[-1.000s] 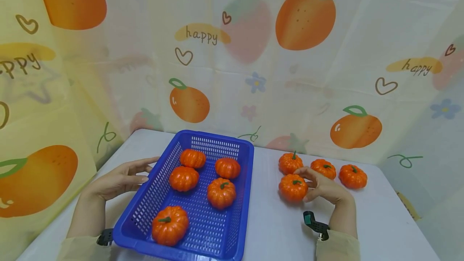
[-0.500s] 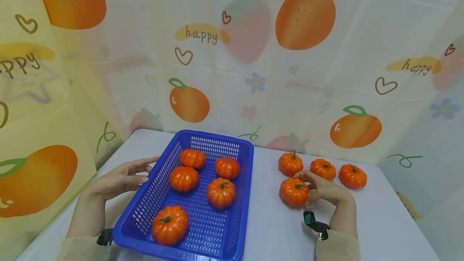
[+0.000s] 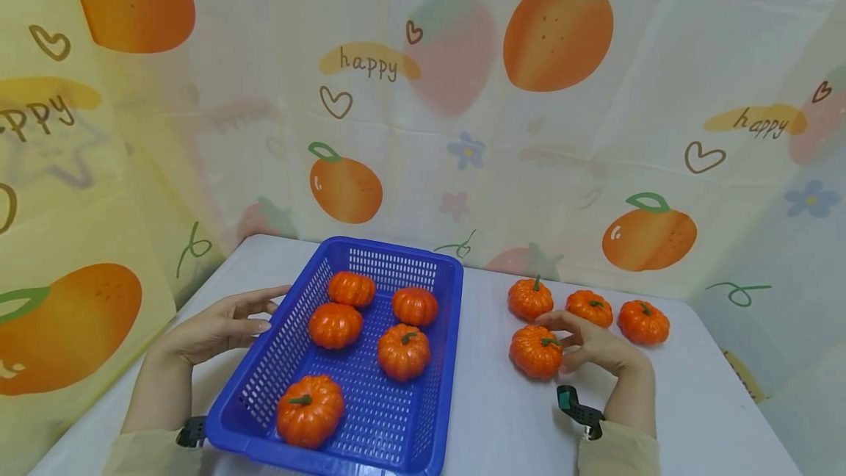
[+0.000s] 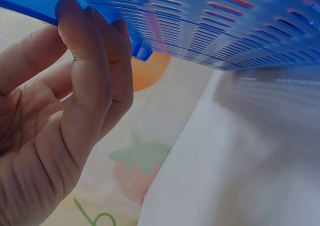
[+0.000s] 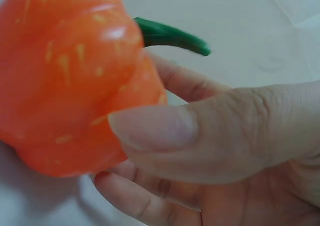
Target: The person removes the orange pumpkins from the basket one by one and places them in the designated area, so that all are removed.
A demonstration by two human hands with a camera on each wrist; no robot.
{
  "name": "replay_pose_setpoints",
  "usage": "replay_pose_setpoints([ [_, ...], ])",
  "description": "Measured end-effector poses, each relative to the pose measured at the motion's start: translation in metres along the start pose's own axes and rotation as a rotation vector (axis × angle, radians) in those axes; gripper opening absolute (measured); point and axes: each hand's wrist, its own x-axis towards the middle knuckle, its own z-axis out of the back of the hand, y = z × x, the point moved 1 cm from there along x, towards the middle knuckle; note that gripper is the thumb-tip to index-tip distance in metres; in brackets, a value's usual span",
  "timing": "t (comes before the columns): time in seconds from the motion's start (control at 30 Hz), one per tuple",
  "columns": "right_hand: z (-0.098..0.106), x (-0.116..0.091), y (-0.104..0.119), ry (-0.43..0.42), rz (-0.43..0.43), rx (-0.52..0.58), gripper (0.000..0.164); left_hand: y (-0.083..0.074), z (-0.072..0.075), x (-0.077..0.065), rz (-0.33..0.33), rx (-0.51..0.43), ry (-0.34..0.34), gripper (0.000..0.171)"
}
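A small orange pumpkin (image 3: 536, 352) with a green stem rests on the white table, its stem tilted to the right. Around its right side curl the fingers and thumb of my right hand (image 3: 598, 345); in the right wrist view the thumb overlaps the pumpkin (image 5: 75, 86), and the other fingers are partly hidden behind it. At the left, my left hand (image 3: 214, 325) touches the outer side of a blue plastic basket (image 3: 456, 292) with loosely bent fingers. In the left wrist view its fingertips meet the underside of the basket's rim (image 4: 30, 6).
Several more pumpkins (image 3: 404, 352) lie apart inside the basket. Behind my right hand stand three others, a left one (image 3: 530, 300), a middle one (image 3: 588, 307) and a right one (image 3: 643, 322). A fruit-print curtain (image 3: 423, 131) hangs behind the table.
The pumpkin at my right hand has come slightly nearer, and its stem has turned to the right. My right hand has shifted a little right. My left hand and the basket stay put.
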Motion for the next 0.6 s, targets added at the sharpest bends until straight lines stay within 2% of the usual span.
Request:
replay_pose_setpoints([
  [0.33, 0.006, -0.016, 0.015, -0.062, -0.018, -0.007, 0.076, 0.001, 0.002, 0.0, 0.005, -0.01, -0.002, 0.059],
  [0.6, 0.011, -0.025, 0.027, -0.175, 0.018, -0.013, 0.074, 0.0, 0.0, -0.001, 0.004, -0.01, -0.013, 0.059],
])
